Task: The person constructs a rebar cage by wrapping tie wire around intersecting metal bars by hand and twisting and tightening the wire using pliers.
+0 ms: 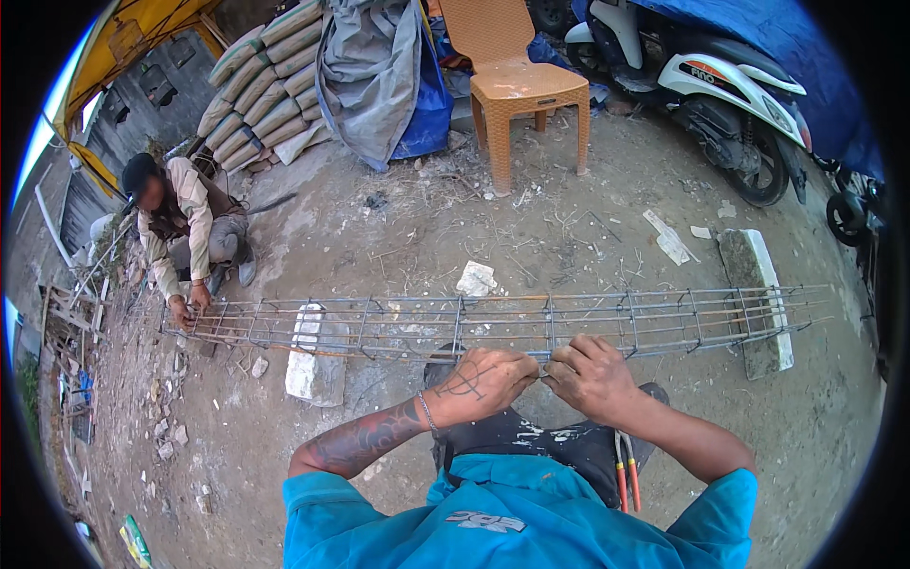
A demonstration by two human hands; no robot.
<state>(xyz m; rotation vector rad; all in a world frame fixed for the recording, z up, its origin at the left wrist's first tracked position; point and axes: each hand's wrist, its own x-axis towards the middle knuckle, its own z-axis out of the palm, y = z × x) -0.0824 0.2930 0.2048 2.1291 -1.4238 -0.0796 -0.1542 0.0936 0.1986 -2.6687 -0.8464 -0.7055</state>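
Observation:
A long cage of thin steel rebar point(459, 322) with square stirrups lies crosswise in front of my knees. My left hand point(482, 383) and my right hand point(593, 379) meet at its near bar, close to a stirrup, both with bent fingers pressed together. Whatever is pinched between the fingertips is too small and covered to make out. Pincers with red-orange handles point(622, 471) rest against my right thigh, touched by neither hand.
Two pale blocks point(315, 365) point(770, 284) support the cage. At its left end a crouching co-worker point(194, 223) has both hands on the bars. Beyond stand an orange plastic chair point(526, 81), stacked sacks point(270, 90), a tarp point(370, 81) and a white scooter point(730, 90). Rubble dots the dirt.

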